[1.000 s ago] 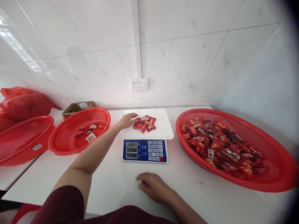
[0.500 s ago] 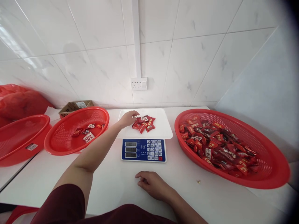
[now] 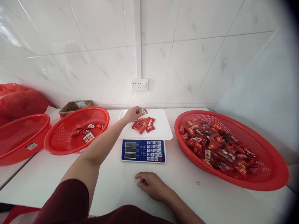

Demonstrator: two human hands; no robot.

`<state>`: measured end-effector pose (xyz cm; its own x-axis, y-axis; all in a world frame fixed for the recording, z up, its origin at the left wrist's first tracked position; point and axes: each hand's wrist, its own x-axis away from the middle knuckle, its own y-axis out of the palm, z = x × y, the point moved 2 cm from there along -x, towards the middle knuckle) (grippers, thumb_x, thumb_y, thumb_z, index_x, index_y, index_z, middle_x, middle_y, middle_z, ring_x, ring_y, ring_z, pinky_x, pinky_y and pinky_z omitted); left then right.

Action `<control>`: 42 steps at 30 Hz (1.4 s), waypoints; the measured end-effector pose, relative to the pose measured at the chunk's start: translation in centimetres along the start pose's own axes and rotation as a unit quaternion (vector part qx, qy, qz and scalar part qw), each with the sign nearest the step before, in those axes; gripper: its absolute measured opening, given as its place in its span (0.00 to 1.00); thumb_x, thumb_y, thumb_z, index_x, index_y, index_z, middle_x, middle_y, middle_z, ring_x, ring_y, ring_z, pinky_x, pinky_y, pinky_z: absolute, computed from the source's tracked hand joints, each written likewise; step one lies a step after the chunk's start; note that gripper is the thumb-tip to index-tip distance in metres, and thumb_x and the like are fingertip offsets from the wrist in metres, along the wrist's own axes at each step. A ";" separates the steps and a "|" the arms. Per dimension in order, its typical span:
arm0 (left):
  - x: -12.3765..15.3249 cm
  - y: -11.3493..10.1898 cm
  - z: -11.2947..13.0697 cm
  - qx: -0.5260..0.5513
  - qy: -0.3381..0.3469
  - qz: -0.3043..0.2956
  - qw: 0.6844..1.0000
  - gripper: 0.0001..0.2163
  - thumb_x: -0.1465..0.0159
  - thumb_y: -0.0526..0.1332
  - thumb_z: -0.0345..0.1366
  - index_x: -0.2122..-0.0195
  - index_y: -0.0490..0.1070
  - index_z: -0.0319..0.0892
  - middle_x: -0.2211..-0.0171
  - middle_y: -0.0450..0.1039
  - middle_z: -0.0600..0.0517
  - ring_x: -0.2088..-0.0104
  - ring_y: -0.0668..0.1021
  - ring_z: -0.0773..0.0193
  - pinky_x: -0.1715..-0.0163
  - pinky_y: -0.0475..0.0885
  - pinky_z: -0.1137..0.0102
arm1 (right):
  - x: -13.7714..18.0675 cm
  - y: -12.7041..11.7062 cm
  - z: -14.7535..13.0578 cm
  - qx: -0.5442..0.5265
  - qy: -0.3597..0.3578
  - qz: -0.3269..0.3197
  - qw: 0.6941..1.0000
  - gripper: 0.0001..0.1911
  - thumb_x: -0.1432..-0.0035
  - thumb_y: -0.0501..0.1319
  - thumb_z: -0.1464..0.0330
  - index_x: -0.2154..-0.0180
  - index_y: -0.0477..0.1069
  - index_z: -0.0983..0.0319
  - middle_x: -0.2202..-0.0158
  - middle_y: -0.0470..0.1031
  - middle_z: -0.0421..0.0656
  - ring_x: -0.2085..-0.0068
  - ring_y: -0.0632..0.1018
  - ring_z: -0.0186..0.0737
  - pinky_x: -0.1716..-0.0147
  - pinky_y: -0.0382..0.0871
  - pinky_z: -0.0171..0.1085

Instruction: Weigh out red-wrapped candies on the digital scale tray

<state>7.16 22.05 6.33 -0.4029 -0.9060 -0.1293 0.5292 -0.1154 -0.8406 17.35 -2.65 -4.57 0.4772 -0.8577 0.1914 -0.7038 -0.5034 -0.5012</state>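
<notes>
Packet [image 3: 143, 111], red and white, is pinched between the thumb and fingers of the left hand [image 3: 132, 114]. It is up over the back part of a white tray [image 3: 162, 124], just behind a small pile of red packets [image 3: 141, 125] that lies on the tray. The tray is the top of a scale [image 3: 142, 151] with a blue front, number keys and three little screens — the numbers are hard to read.

In front of the scale is the right hand [image 3: 153, 185], low by the white table [image 3: 112, 186]. Its fingers are loosely bent, with a small gap by the thumb. A tiny gold bit [image 3: 198, 183] lies to its right.

On the right side sits a big red basket [image 3: 275, 180] with lots of packets in it. On the left, a red basket with holes [image 3: 58, 127] has just a few. Behind that one is a cardboard box [image 3: 76, 106] — and farther left are another red basket [image 3: 35, 133] and a puffy red bag [image 3: 23, 99]. A white socket [image 3: 139, 84] is on the tiled wall [image 3: 198, 68].
</notes>
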 end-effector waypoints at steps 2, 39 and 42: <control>-0.2 0.1 -0.3 0.005 0.004 -0.029 1.000 0.14 0.42 0.58 0.41 0.56 0.69 0.42 0.56 0.74 0.48 0.57 0.75 0.59 0.60 0.70 0.69 | 0.0 0.0 0.0 -0.002 -0.003 0.000 1.000 0.17 0.44 0.54 0.65 0.53 0.72 0.59 0.64 0.77 0.43 0.64 0.75 0.40 0.64 0.65 0.34; 3.6 3.4 2.6 -0.141 0.124 -0.024 0.982 0.28 0.41 0.51 0.56 0.44 0.60 0.46 0.45 0.62 0.45 0.45 0.64 0.50 0.46 0.57 0.56 | -0.1 0.2 0.1 -0.008 0.013 -0.003 1.000 0.17 0.44 0.54 0.66 0.53 0.72 0.58 0.63 0.77 0.43 0.63 0.76 0.40 0.63 0.66 0.34; 4.2 1.8 2.1 -0.083 0.129 -0.019 0.988 0.25 0.40 0.52 0.53 0.46 0.62 0.44 0.47 0.64 0.45 0.46 0.65 0.52 0.47 0.61 0.59 | -0.2 0.2 0.1 -0.008 0.013 0.000 1.000 0.17 0.44 0.54 0.66 0.53 0.72 0.58 0.63 0.77 0.43 0.63 0.76 0.40 0.63 0.66 0.34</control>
<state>7.94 17.14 5.37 -0.6090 -0.7654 -0.2081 0.3893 -0.0599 -0.9192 17.23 -2.59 -4.80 0.4631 -0.8604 0.2127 -0.7121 -0.5041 -0.4886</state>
